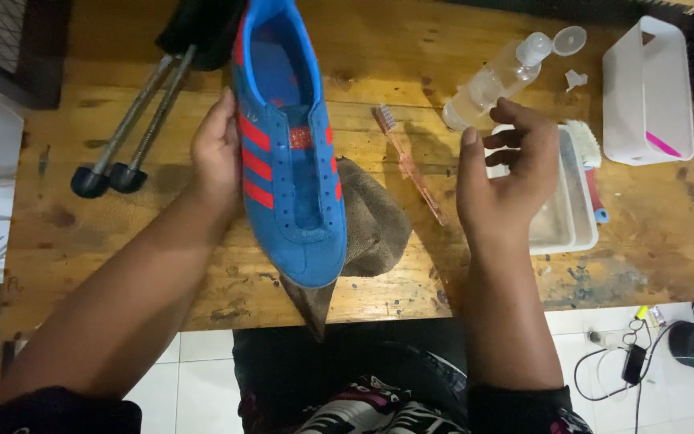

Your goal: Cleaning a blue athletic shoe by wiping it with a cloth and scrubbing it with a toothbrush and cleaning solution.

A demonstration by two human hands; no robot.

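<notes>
My left hand [217, 153] grips the side of a blue sneaker with red stripes [287, 145], holding it up over the wooden table [122, 265] with the toe toward me. The shoe has no laces and its opening faces up. My right hand [504, 173] hovers to the right of the shoe, palm up, fingers loosely curled, holding nothing. A brown cloth [375, 229] lies under the shoe's toe. A pinkish toothbrush [411, 165] lies on the table between shoe and right hand.
A clear plastic bottle [496, 80] with its flip cap open lies at the back right. A shallow clear tray [572, 209] and a bristle brush [588, 149] sit behind my right hand. A white box [644, 88] stands far right. Two metal rods with black tips [134, 120] lie left.
</notes>
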